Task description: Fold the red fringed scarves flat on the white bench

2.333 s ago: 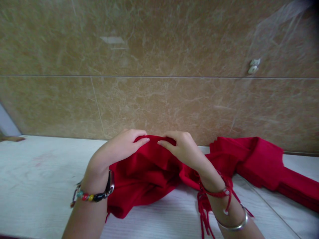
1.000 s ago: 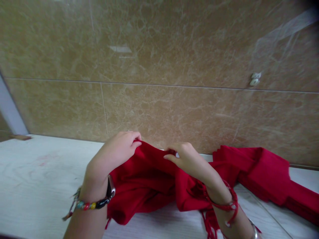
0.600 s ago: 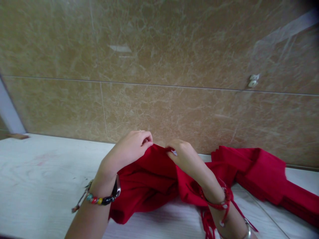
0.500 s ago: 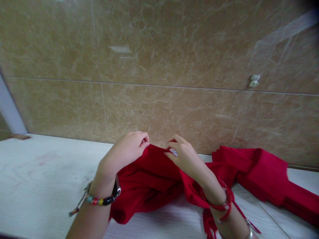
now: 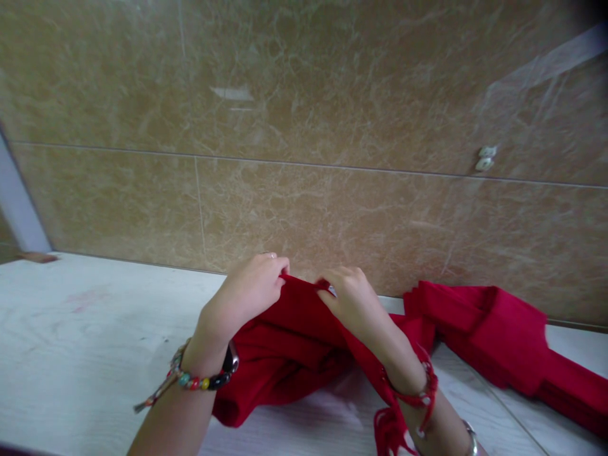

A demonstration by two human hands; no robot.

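A red fringed scarf (image 5: 289, 342) lies bunched on the white table (image 5: 80, 354), close to the marble wall. My left hand (image 5: 247, 294) pinches its top edge, fingers closed on the cloth. My right hand (image 5: 351, 301) grips the same edge a little to the right, also closed, with a small white tag showing by its fingers. The edge is stretched taut between the two hands. Red fringe hangs around my right wrist. A beaded bracelet and a watch sit on my left wrist.
More red cloth (image 5: 494, 335), folded in a long band, stretches along the table to the right edge. A beige marble wall (image 5: 304, 126) rises just behind the table, with a small white fitting (image 5: 485, 158) on it. A white post (image 5: 16, 202) stands at far left.
Both hands stayed on the scarf's top edge and shifted slightly right. They now pull the edge taut between them, and the cloth under my right arm has lifted.
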